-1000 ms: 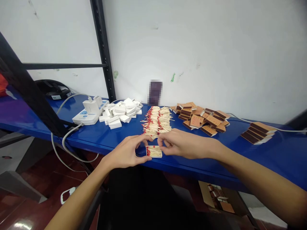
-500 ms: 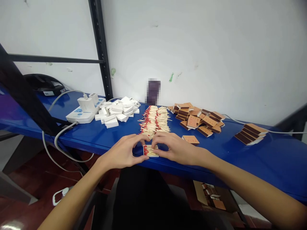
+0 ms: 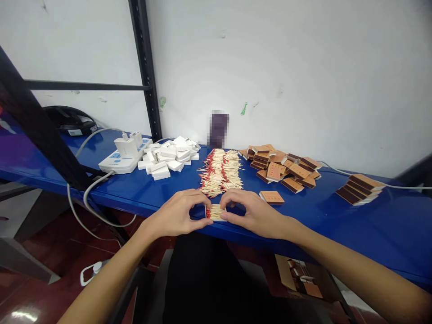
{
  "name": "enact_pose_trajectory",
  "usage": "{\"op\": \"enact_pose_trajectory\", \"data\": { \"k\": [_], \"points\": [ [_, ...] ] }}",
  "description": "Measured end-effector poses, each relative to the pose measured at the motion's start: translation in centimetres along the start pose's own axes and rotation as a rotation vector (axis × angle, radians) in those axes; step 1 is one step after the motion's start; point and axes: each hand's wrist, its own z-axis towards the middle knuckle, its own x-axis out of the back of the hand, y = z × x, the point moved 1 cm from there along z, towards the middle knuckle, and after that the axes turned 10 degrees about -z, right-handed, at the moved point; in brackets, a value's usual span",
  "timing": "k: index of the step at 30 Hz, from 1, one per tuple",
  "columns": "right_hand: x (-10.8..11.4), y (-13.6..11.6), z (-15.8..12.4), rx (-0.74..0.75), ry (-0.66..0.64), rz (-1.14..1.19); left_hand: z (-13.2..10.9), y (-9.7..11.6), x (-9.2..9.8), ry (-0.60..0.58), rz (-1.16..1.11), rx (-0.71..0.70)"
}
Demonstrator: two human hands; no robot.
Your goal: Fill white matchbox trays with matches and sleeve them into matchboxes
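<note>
"So, what are the hands doing?"

"They're apart, one at each end of a small white tray [image 3: 218, 220] filled with red-headed matches [image 3: 215, 211]. The left hand [image 3: 184, 211] is clamped on its left end, thumb at the near side, fingers at the far side. The right hand [image 3: 253, 213] has thumb and fingertips at the right end; whether they pinch the wall or the matches, I can't tell."

"And where's the tray?"

"Right by the front edge of the blue shelf [image 3: 324, 216], lying flat."

"What's around it?"

"Just behind is a heap of loose matches [image 3: 221, 171], stretching towards the back edge. A single orange box [image 3: 272, 198] lies flat beyond the right hand."

"Further out?"

"Left of the heap, a pile of white trays [image 3: 170, 155]; right of it, a jumble of orange boxes [image 3: 286, 166], both towards the back edge. Well off to the right, more boxes lean in a neat row [image 3: 361, 189]."

"And past the white pile?"

"A power strip [image 3: 118, 162] with chargers [image 3: 126, 147] plugged in, close to the black rack post [image 3: 145, 63]."
</note>
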Motion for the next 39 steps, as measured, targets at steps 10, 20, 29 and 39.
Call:
{"op": "enact_pose_trajectory", "data": {
  "k": [10, 20, 29, 39],
  "points": [
    [-0.5, -0.1, 0.2, -0.125, 0.029, 0.088, -0.1, 0.0, 0.0, 0.015, 0.019, 0.044],
    [-1.0, -0.6, 0.6, -0.138, 0.077, 0.053, -0.2, 0.0, 0.0, 0.032, -0.002, 0.060],
    [-0.7, -0.2, 0.6, -0.143, 0.055, 0.074, -0.1, 0.0, 0.0, 0.011, -0.003, 0.005],
    [-0.6, -0.7, 1.5, -0.108, 0.019, 0.075, -0.2, -0.1, -0.1, 0.023, 0.004, 0.031]
  ]
}}
